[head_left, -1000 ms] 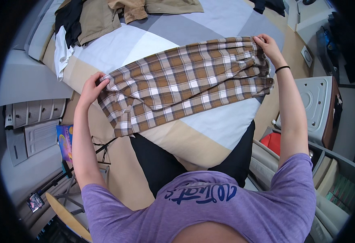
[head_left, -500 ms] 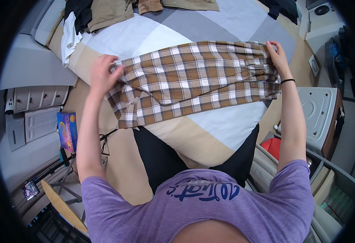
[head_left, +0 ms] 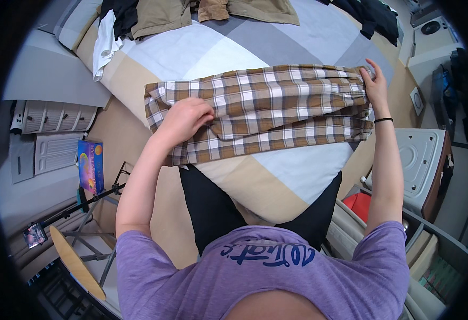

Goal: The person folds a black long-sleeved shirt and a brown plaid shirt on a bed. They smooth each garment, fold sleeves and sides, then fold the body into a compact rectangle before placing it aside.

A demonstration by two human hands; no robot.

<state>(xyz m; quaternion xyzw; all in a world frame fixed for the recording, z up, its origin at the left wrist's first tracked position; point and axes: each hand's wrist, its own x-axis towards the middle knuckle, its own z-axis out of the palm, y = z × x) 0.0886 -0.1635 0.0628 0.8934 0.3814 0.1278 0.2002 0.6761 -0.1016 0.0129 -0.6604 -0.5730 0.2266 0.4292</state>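
Observation:
A brown, white and grey plaid shirt [head_left: 276,101] lies stretched across the near end of the bed in a long folded strip, with creases along its middle. My left hand [head_left: 187,118] rests over its left part, fingers curled down and closed on the cloth; the fingertips are partly hidden. At the shirt's right end, my right hand [head_left: 375,84] holds the far corner, with a finger and the thumb showing at the edge and the other fingers mostly out of sight. A dark band circles my right wrist.
Under the shirt is a bed with a patchwork-coloured cover [head_left: 218,56]. Folded khaki clothing [head_left: 162,18], a white garment [head_left: 106,48] and dark clothing [head_left: 373,21] lie toward its far side. A white-topped cabinet [head_left: 413,165] stands right; a colourful box [head_left: 91,166] and a stand are left.
My left hand has moved right and nearer from the shirt's left end onto its body, its fingers curling down. My right hand stays at the right end, its upper finger now more raised.

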